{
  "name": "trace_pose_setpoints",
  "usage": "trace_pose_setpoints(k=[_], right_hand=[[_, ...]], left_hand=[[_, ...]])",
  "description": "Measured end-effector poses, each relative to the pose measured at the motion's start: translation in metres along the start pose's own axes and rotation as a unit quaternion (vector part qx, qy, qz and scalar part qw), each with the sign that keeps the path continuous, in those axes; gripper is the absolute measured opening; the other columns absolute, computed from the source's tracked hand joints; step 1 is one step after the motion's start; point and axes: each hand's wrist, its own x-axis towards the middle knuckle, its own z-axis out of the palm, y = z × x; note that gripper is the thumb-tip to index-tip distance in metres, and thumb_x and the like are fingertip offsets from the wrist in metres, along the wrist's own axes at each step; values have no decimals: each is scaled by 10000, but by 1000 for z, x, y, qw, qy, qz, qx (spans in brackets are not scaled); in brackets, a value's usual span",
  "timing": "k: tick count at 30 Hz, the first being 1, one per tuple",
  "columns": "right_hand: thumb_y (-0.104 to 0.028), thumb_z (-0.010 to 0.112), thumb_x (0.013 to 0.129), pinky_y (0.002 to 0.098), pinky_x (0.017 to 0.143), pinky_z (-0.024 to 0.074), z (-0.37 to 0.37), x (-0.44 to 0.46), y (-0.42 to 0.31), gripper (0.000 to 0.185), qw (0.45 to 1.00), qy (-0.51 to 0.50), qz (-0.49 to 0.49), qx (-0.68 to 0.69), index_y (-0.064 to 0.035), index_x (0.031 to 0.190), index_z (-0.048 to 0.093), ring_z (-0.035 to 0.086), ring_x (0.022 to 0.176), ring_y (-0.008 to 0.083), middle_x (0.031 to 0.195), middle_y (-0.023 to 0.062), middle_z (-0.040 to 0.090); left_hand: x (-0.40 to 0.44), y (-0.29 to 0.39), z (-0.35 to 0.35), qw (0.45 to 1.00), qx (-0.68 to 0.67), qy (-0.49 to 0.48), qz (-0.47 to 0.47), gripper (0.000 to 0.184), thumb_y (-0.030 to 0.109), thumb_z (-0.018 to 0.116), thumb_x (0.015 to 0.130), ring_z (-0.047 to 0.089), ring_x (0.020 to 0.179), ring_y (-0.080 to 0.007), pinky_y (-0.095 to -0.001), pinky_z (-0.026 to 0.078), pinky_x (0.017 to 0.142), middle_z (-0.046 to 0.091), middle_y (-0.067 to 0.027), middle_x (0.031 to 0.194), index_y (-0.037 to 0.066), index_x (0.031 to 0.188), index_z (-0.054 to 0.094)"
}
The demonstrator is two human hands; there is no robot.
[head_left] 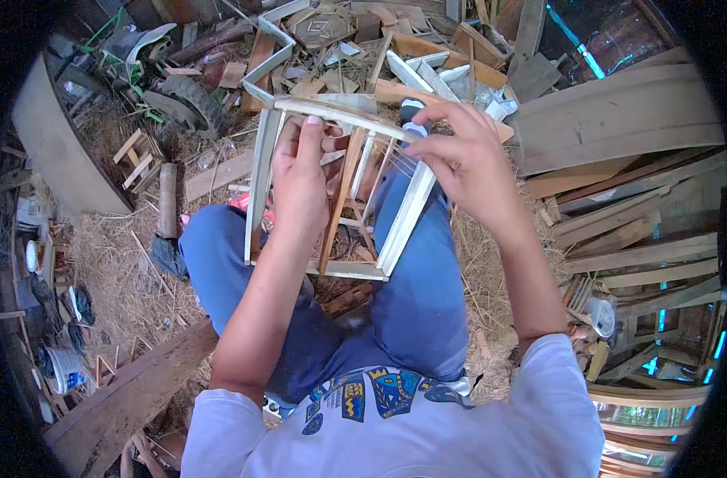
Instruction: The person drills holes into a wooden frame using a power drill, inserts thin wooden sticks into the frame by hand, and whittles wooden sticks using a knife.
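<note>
Head view: a pale, slatted wooden frame (408, 215) above the thighs. The left hand (298, 159) clamps its top rail between thumb and fingers; the right hand (471, 155) meets the upper corner, its closure unclear. Good control calls for a steady rail and light fingertip pressure. Surroundings: straw-strewn ground (109, 267), weathered grey-brown boards (646, 255) alongside.

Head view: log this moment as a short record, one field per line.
Object: pale wooden frame with inner slats
Left hand: grips the frame's far bar, thumb on top
Right hand: fingers at the far right corner, exact contact unclear
Beneath frame: blue trousers
Floor: straw, short log
Far left: white bucket
Far right: piled boards
</note>
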Motion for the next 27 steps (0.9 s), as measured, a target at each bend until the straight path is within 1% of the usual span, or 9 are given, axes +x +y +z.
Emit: trace_pose_setpoints(k=[5,6,13,21,22,23,25,26,27], right_hand=[[-99,765,794,440,1015,430,-6,24,11,122,995,-83,-49,-10,-137,909,768,624,1127,253,1147,13,672],[-107,770,793,438,1012,427,-11,30,10,117,992,-99,-77,-28,-138,906,764,628,1109,240,1140,11,672],[-119,787,783,438,1013,424,-9,58,8,99,968,-135,-189,-94,-118,857,722,636,1083,217,1081,0,675],[-94,784,780,455,1041,426,-5,67,8,119,958,-150,-211,-121,-105,861,698,647,1078,218,1062,0,678],[-87,781,782,455,1038,429,-4,68,6,119,957,-150,-213,-125,-102,860,693,647,1074,221,1058,2,679],[-87,781,782,455,1038,429,-4,68,4,119,957,-149,-214,-126,-102,860,693,647,1074,221,1058,2,679],[-75,774,787,447,1020,441,-3,66,0,111,959,-143,-208,-128,-97,851,685,648,1059,232,1048,9,676],[-75,774,787,447,1020,441,-4,64,-2,111,959,-141,-209,-129,-97,851,685,648,1059,232,1048,9,676],[-79,777,785,440,1012,444,-4,62,-4,122,963,-132,-199,-128,-94,851,677,645,1057,245,1055,14,673]], left_hand=[[9,3,-2,1000,7,-10,-17,273,339,534,1081,698,937,-200,-395,638,821,622,-51,1016,73,1134,562],[9,4,-2,1000,-11,-19,-18,232,341,568,1072,688,934,-157,-322,581,735,640,-19,996,110,1084,580],[17,11,-3,1000,-19,-7,-21,230,336,588,1062,668,872,-129,-283,517,711,663,-14,994,106,1052,590],[25,10,-8,999,-25,-24,-5,267,343,592,1062,683,857,-151,-295,542,703,661,-44,1016,76,1050,588],[26,9,-10,999,-13,-30,-15,217,345,583,1065,678,932,-121,-280,522,737,676,12,1018,131,1091,612],[26,9,-12,999,-13,-31,-14,217,345,583,1065,678,932,-121,-280,522,737,676,12,1018,131,1091,612],[26,8,-14,999,-23,-45,-8,212,347,587,1064,667,912,-121,-287,520,745,674,15,1020,137,1081,610],[27,7,-13,998,-48,-38,0,203,278,573,1083,675,830,-132,-258,530,674,668,-38,981,76,1072,578],[28,7,-13,998,-48,-39,2,203,278,573,1083,675,830,-132,-258,530,674,668,-38,981,76,1072,578]])
